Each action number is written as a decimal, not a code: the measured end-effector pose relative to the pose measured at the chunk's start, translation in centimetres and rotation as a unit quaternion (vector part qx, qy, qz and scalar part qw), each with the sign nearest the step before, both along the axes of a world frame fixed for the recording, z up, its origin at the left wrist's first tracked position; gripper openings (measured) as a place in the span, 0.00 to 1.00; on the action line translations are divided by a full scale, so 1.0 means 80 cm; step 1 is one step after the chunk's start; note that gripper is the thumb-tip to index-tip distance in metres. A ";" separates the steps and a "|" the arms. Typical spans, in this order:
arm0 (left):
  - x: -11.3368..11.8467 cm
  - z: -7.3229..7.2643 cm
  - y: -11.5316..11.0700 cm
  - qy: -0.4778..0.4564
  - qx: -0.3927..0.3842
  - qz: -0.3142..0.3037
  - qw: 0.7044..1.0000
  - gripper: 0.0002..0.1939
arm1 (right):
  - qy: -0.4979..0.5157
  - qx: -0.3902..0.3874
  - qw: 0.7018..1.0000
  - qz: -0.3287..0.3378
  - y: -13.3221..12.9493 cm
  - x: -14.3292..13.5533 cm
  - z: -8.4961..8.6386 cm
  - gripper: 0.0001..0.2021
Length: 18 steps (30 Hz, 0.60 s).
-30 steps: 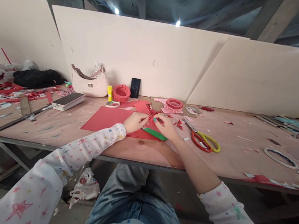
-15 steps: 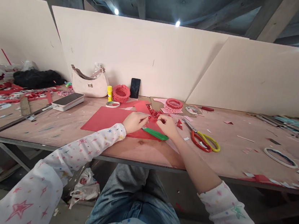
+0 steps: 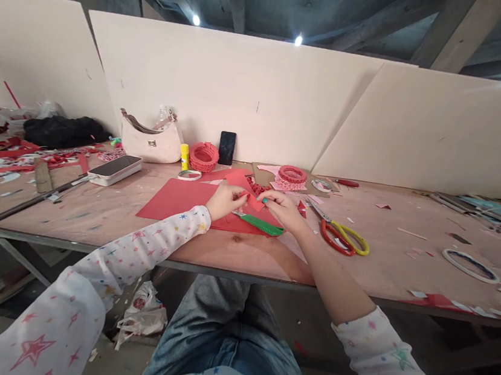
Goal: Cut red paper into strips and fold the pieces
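My left hand (image 3: 225, 202) and my right hand (image 3: 282, 209) meet over the red paper sheets (image 3: 171, 199). Between their fingertips is a small piece of red paper (image 3: 254, 202), pinched by both hands. Just beneath my hands, on the sheets, lies a tool with a ridged green handle (image 3: 264, 225); its far end is partly covered, so its kind is unclear. Small folded red paper pieces (image 3: 257, 187) are heaped behind my fingers. To the right of my right hand rest scissors (image 3: 345, 237) with red and yellow handles.
Behind stand a ring stack of folded paper (image 3: 292, 177), another red ring stack (image 3: 203, 156), a yellow glue stick (image 3: 183, 156), a phone (image 3: 226, 148) and a handbag (image 3: 150, 139). A white case (image 3: 114, 169) lies left. Tape rolls (image 3: 470, 265) and paper scraps are scattered about.
The small red paper piece shows more clearly between my fingers now. My right hand has turned slightly, its fingers more extended, and my left fingertips have shifted a little left.
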<state>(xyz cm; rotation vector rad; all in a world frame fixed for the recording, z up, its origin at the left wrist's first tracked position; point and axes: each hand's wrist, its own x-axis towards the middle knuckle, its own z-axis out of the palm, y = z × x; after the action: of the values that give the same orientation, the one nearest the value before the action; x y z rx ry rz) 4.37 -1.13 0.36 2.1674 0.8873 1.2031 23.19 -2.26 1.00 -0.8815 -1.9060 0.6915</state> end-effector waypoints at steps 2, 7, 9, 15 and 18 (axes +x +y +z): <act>0.001 -0.003 0.003 -0.018 -0.049 -0.019 0.998 0.12 | -0.015 -0.008 1.000 0.010 -0.003 0.000 0.003 0.09; 0.005 -0.005 0.000 -0.018 -0.118 -0.078 0.990 0.11 | -0.029 0.008 1.000 0.006 -0.006 -0.001 0.005 0.07; 0.007 -0.003 -0.004 -0.007 -0.124 -0.091 0.988 0.10 | -0.026 0.022 0.999 -0.018 -0.004 -0.002 0.003 0.06; 0.008 -0.001 -0.007 -0.012 -0.187 -0.136 0.973 0.12 | -0.012 0.031 0.998 -0.049 0.001 -0.003 -0.002 0.05; 0.009 0.000 -0.007 -0.015 -0.209 -0.150 0.966 0.14 | -0.010 0.024 0.999 -0.044 0.000 -0.004 -0.001 0.05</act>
<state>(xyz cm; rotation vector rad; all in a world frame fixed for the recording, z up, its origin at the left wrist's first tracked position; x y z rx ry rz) 5.06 -1.72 0.34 1.8525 0.6944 0.8133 22.89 -2.27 0.92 -0.9405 -1.8813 0.5839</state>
